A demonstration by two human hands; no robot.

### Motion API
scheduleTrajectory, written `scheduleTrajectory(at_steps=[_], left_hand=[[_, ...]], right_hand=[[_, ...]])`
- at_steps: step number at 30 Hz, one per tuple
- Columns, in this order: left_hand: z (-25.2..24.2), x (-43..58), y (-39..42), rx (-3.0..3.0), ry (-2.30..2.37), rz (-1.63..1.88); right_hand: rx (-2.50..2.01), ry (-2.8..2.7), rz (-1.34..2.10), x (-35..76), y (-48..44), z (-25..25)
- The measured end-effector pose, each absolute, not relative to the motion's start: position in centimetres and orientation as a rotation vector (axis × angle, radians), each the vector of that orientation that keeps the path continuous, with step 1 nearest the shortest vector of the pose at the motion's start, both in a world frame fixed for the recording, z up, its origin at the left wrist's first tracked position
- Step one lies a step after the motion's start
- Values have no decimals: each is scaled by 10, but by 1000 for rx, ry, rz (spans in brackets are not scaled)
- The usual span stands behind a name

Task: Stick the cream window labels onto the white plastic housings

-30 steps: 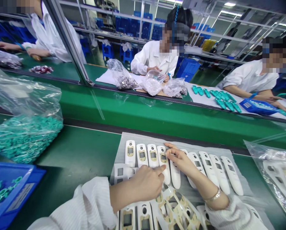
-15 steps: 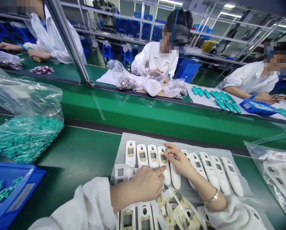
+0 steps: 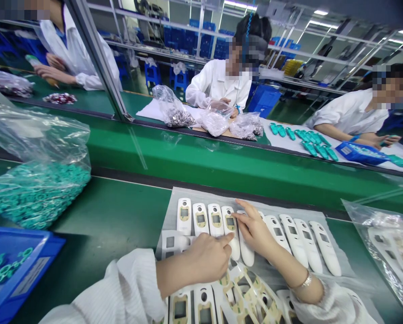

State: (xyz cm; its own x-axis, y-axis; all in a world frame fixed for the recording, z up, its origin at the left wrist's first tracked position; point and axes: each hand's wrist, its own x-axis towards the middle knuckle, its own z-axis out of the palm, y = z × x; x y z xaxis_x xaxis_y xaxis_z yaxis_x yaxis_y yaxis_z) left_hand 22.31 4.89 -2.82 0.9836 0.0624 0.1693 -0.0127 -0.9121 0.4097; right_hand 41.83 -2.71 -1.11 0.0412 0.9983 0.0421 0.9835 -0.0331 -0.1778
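Note:
Several white handset-like plastic casings lie in a row on a pale foam sheet (image 3: 184, 194). Around the small window of the fourth casing (image 3: 235, 249) sits a beige adhesive ring. My left hand (image 3: 208, 256) is closed over its lower left side, index finger stretched onto its front; the thumb is hidden. At its upper right edge, the index fingertip of my right hand (image 3: 255, 229) touches or nearly touches it, with the fingers apart. Cut-out adhesive sheets (image 3: 238, 297) lie below my hands, partly over other casings (image 3: 204, 306). A white cut-out sheet (image 3: 170, 243) is left of my left hand.
At left are a clear bag of green rings (image 3: 39, 193) and a blue bin (image 3: 35, 270) with green rings. A clear bag of white parts (image 3: 390, 243) lies right. Beyond the green divider (image 3: 187, 155), several co-workers sit among bags and green parts (image 3: 309, 139).
My right hand has shifted slightly right and its fingers are more straightened. My left hand stays in place. The co-worker at far left has raised their hands, holding something.

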Motion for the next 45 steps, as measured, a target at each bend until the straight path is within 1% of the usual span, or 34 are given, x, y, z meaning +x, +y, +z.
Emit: scheduleTrajectory(at_steps=[7,11,18,25,37,45], left_hand=[[-30,224,48,2711,39,247],[-30,224,48,2704,35,253],[-27,222,50,2698,6,236],[-28,222,49,2698,26,274],[-26,222,50,2691,13,214],[-27,223,49,2707,33,256]], right_hand=[[-2182,-2272,-47,419,-24,-5],[-2170,-2274,-145,417,-21,-1],[-1929,-2369,63,409,-26,6],[-1874,-2419,116,409,-26,3],[-1872,-2407,21,410,-21,-7],[-2080,-2399,-98,405,-21,-11]])
